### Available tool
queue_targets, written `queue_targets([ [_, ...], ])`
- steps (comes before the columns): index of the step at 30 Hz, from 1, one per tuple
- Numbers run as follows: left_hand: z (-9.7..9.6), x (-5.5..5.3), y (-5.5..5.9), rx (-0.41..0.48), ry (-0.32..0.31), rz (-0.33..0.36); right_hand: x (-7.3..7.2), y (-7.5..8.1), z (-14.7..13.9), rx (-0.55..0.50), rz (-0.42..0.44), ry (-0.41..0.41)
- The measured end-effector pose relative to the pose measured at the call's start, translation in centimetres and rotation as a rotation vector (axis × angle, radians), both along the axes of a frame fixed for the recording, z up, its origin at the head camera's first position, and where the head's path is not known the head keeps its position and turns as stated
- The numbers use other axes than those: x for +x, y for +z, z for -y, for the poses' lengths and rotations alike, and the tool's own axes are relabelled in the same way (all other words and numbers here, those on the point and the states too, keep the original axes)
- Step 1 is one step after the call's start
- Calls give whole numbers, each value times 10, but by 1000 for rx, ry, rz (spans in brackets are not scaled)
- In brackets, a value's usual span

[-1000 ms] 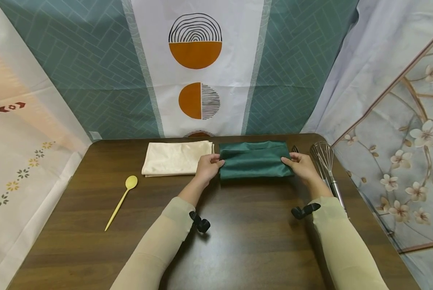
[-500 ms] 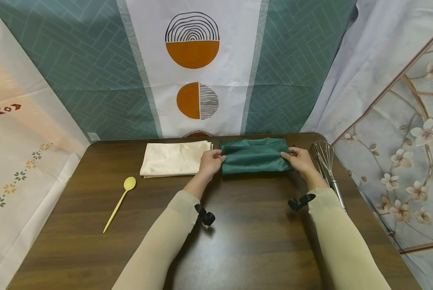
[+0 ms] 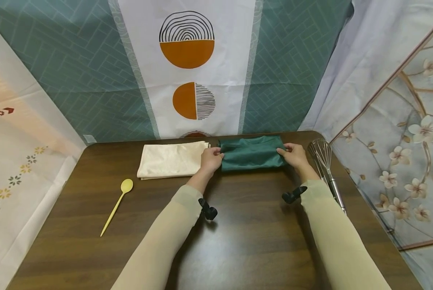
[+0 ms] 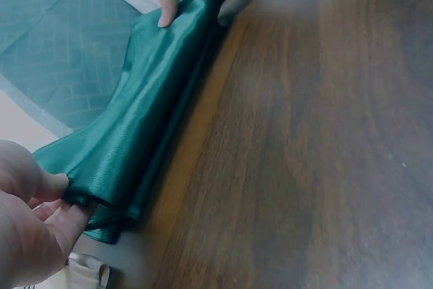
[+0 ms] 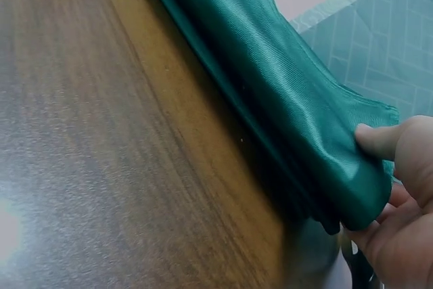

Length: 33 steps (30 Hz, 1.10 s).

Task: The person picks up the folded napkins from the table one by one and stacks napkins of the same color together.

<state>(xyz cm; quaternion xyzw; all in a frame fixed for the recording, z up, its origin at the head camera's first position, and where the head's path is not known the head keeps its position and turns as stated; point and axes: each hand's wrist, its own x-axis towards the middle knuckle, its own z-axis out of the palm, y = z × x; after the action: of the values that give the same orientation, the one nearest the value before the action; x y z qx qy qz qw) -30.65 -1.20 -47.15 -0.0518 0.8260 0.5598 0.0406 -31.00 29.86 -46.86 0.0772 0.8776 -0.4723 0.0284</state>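
Observation:
A folded green satin cloth (image 3: 252, 155) lies across the back of the table, right of the middle. My left hand (image 3: 211, 159) pinches its left edge, thumb on top and fingers beneath, as the left wrist view shows of the cloth (image 4: 128, 147). At the opposite end my right hand (image 3: 294, 156) pinches the right edge; in the right wrist view the thumb of that hand (image 5: 406, 201) presses on the upper layer. Beside my left hand lies a folded cream cloth (image 3: 173, 160), its right end partly behind that hand.
A yellow spoon (image 3: 118, 201) lies on the left of the wooden table (image 3: 249, 229). Near the right edge rests a metal whisk (image 3: 327, 161), with another metal utensil alongside, partly hidden by the right arm. Patterned curtains (image 3: 289, 80) hang behind the table.
Both hands have moved the green cloth slightly away, toward the back edge of the table, still gripping its two ends. The head view has shifted a little.

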Motion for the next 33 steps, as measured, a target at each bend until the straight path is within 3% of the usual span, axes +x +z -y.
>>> queue_targets([
  [11, -4, -8, -1, -73, 4, -23, -9, -7, 4, 145, -91, -37],
  [22, -4, -9, -6, -94, 35, -24, -10, -13, 8, 200, -119, -47],
  [28, 5, -5, 3, -130, -7, -61, -8, -15, 9, 223, -269, -73],
  [33, 18, 7, 9, -138, -33, -123, 3, -15, 12, 218, -365, -107],
])
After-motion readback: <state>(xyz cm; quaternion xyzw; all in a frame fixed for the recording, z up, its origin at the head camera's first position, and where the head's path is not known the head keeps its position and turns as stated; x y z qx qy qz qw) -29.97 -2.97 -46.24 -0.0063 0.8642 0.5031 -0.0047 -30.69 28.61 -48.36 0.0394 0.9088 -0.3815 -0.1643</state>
